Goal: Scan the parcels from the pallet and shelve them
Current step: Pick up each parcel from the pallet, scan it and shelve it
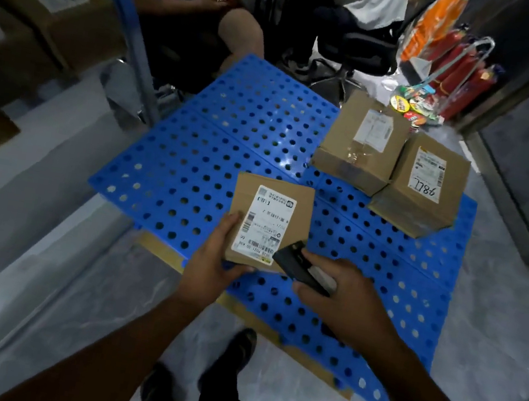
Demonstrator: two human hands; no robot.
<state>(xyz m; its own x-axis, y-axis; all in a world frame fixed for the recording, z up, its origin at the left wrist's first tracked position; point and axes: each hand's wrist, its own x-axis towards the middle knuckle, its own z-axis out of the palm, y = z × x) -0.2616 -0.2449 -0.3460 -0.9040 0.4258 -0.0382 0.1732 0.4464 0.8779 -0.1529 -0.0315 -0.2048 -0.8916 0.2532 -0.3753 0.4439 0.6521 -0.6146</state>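
1. Head view showed the left hand (215, 262) gripping a small flat parcel (272, 208) by its near-left corner, thumb under the near edge and fingers along the left side.
2. This parcel was held above the near edge of the blue perforated pallet (201, 155), its white label (262, 224) facing up.
3. The right hand (345, 293) was curled round a dark handheld scanner (300, 270), just right of the parcel.
4. The scanner's front end sat at the near-right corner of the label; I cannot tell whether it touched the parcel.
5. Both hands were close together, the parcel lying between them and slightly farther out.
6. Two larger parcels stood at the pallet's far-right corner, touching each other: one taped box (350, 151) and, to its right, a box marked 786 (424, 191) by hand.
7. A strip of flat cardboard (158, 247) showed under the pallet's near edge.
8. Brown boxes (44, 6) sat on shelving at the left, blurred.
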